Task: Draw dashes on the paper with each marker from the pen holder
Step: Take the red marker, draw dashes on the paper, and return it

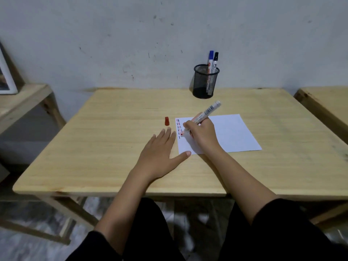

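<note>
A white paper (231, 134) lies on the wooden table (105, 136), with columns of dark and red dashes (178, 128) along its left edge. My right hand (202, 134) grips an uncapped red marker (206, 113), its tip touching the paper at the bottom of the red column. My left hand (160, 155) rests flat on the table with fingers spread, its thumb on the paper's near left corner. The marker's red cap (166, 121) stands on the table left of the paper. A black mesh pen holder (204, 81) at the back holds a blue marker (210, 60) and a black marker (215, 62).
A grey wall runs right behind the table. Another wooden table (327, 108) stands at the right, and a wooden shelf (22, 98) with a framed picture (5, 78) at the left.
</note>
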Action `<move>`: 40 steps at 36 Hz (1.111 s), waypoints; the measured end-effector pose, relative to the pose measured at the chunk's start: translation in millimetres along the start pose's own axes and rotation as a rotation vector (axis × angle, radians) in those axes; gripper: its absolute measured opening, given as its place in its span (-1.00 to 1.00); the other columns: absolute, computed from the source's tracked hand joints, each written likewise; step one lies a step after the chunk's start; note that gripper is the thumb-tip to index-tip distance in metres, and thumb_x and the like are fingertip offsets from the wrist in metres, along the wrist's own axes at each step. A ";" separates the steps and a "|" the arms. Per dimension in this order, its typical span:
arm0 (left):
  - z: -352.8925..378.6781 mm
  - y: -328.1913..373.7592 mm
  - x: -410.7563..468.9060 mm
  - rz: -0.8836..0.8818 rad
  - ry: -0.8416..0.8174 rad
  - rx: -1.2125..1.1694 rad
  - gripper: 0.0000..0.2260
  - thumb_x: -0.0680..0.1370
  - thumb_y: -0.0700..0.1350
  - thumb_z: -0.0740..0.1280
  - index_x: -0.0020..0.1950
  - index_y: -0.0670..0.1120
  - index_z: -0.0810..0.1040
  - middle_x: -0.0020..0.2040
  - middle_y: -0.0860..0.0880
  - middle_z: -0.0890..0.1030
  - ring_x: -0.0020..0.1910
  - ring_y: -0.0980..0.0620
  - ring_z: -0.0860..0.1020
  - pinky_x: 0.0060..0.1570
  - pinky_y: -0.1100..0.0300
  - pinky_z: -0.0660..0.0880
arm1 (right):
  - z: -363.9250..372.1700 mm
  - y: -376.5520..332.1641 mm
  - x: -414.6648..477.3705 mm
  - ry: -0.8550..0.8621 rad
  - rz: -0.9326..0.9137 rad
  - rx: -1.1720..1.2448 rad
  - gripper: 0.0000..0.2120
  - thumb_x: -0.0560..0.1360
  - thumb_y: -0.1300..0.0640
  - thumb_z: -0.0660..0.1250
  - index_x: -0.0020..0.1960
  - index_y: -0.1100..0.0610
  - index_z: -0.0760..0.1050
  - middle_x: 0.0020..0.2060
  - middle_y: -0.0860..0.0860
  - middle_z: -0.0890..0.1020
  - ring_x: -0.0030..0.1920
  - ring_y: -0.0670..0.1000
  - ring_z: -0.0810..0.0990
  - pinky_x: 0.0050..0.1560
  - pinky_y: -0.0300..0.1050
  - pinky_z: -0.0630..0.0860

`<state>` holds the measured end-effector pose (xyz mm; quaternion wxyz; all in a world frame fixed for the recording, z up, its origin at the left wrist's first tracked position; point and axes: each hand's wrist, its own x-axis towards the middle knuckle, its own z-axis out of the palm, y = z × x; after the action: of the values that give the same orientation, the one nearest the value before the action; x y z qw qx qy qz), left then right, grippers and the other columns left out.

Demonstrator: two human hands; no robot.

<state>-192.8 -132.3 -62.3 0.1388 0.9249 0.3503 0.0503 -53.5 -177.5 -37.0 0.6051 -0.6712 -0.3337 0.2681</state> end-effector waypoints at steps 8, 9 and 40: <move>-0.1 0.9 -1.4 -0.001 -0.008 0.008 -0.26 0.51 0.35 0.00 0.55 -0.03 -0.08 0.59 0.01 -0.09 0.55 0.09 -0.14 0.52 0.09 -0.16 | 1.5 1.3 1.5 -0.003 -0.027 -0.018 -0.81 0.46 0.22 0.31 -0.27 0.12 0.34 -0.40 -0.01 0.47 -0.40 -0.11 0.44 -0.47 -0.45 0.36; -0.3 0.8 -1.4 -0.001 -0.010 0.007 -0.26 0.51 0.35 0.00 0.55 -0.03 -0.09 0.59 0.01 -0.10 0.55 0.09 -0.14 0.52 0.09 -0.16 | 1.7 1.6 1.6 -0.005 -0.027 -0.014 -0.81 0.46 0.22 0.31 -0.27 0.12 0.34 -0.40 -0.01 0.47 -0.40 -0.11 0.45 -0.48 -0.47 0.35; -0.8 2.0 -2.4 -0.006 -0.021 0.012 -0.27 0.51 0.35 -0.01 0.55 -0.01 -0.11 0.58 0.04 -0.12 0.55 0.12 -0.17 0.51 0.10 -0.18 | 2.2 6.7 5.8 -0.026 -0.053 -0.090 -0.83 0.48 0.21 0.30 -0.22 0.16 0.33 -0.36 -0.02 0.43 -0.35 -0.12 0.44 -0.46 -0.48 0.37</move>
<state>-193.5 -135.1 -60.9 0.1373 0.9252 0.3518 0.0379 -50.6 -171.8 -43.6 0.5769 -0.6851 -0.3709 0.2455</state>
